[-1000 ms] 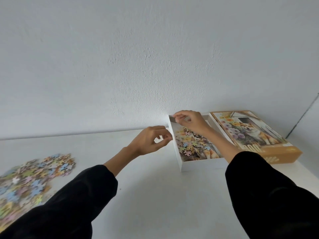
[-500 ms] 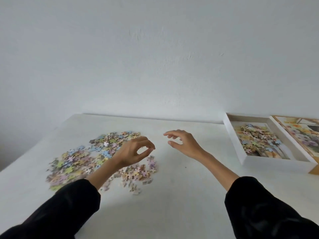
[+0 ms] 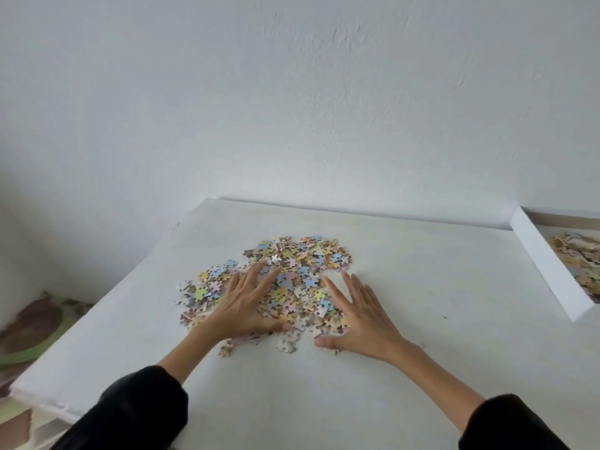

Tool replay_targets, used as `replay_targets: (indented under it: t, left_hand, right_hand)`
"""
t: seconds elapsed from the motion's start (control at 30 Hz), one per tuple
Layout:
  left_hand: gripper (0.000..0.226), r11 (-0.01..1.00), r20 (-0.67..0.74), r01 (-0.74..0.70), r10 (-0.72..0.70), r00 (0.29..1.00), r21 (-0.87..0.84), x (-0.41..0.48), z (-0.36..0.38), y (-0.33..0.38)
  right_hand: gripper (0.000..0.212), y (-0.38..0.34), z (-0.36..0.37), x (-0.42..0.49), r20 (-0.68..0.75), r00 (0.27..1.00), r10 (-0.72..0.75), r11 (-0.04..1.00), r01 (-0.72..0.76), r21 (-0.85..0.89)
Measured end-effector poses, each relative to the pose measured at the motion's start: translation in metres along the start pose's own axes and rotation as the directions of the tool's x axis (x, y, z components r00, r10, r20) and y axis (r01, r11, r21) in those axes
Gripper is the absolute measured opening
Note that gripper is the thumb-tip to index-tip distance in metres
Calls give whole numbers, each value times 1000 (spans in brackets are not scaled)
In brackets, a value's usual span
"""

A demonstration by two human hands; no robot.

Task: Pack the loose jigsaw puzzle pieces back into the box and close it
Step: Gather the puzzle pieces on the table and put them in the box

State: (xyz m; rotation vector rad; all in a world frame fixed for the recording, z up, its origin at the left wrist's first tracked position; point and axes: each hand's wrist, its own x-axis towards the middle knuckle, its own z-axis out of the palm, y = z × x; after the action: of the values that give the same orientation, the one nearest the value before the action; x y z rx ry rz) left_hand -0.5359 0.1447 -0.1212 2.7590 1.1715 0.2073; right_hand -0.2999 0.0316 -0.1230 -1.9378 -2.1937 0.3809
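Observation:
A heap of loose pastel jigsaw pieces (image 3: 293,264) lies in the middle of the white table (image 3: 422,287). My left hand (image 3: 246,303) lies flat on the left part of the heap, fingers straight and spread. My right hand (image 3: 360,315) lies flat at the heap's right edge, fingers straight, thumb out toward the near side. Neither hand holds a piece. The white open box (image 3: 545,271) stands at the far right, cut off by the frame, with several pieces (image 3: 581,254) inside it. The lid is out of view.
A white wall rises right behind the table. The table's left edge and near left corner (image 3: 29,388) drop to a patterned floor covering (image 3: 35,323). Bare table surface lies between the heap and the box.
My view swung left from the box to the heap. Both hands left the box, crossed the table and went from curled to flat on the pieces.

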Motion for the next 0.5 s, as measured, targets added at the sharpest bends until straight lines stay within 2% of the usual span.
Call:
replay_targets:
  t: [0.13,0.27,0.5]
  left_hand:
    - [109,999,32,-27,26,999,31,15,3,2]
    - [107,996,-17,-85,85,996,19,18,3,-1]
    - [96,994,-67,-110,109,992,-26,19,1,0]
  right_hand:
    - [110,-2,4,20,-44,999,31,999,-31,8]
    - [92,-3,2,30,-58,998,-31,1000,30,-8]
    - [67,-4,0,36,-204,978,-37,999,34,-19]
